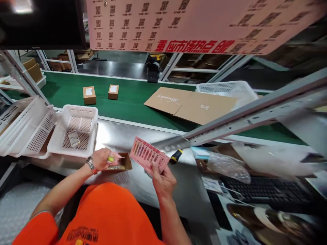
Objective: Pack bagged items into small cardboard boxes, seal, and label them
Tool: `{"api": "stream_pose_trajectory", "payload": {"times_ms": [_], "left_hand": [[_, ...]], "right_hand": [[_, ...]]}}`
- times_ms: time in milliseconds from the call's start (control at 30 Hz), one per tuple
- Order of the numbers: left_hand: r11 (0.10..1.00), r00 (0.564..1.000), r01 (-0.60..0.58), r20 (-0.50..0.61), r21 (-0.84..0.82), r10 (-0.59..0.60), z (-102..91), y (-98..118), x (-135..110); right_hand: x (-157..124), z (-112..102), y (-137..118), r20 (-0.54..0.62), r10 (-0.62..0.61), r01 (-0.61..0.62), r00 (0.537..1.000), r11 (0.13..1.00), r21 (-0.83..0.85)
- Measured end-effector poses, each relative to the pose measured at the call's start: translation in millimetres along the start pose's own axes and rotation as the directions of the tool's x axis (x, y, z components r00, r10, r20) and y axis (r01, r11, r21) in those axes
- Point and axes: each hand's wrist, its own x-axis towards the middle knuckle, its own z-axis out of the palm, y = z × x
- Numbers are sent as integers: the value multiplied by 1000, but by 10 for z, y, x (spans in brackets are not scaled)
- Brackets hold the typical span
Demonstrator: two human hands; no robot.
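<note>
While pinching a flat pink printed card (149, 154) in the right hand (164, 178), right of an open brown cardboard box (127, 162) on a silvery metal worktop (182, 182), grasping a pink-and-yellow packet (113, 158) in the left hand (101, 159) at the box's left end.

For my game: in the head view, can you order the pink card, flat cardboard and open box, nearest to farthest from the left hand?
1. Open box: right by the left hand.
2. Pink card: to the right, in the right hand.
3. Flat cardboard: farther ahead and right, over the green belt.
</note>
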Motion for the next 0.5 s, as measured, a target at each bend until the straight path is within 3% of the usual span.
{"api": "stream_pose_trajectory", "payload": {"times_ms": [67,133,300,367,500], "left_hand": [[999,997,10,78,33,-12,291,266,120],[998,993,20,115,57,-26,469,377,230],[1000,996,15,86,-28,-12,576,323,315],[991,999,-18,44,-129,24,574,284,285],[974,996,6,-86,-226,-26,545,172,127]], "right_hand": [[14,-51,26,39,-61,60,997,998,32],[17,-116,44,70,-124,120,990,991,58],[43,-221,24,201,-303,282,931,951,129],[87,-220,-4,279,-427,384,860,902,196],[223,-144,-104,461,-605,541,649,793,280]]}}
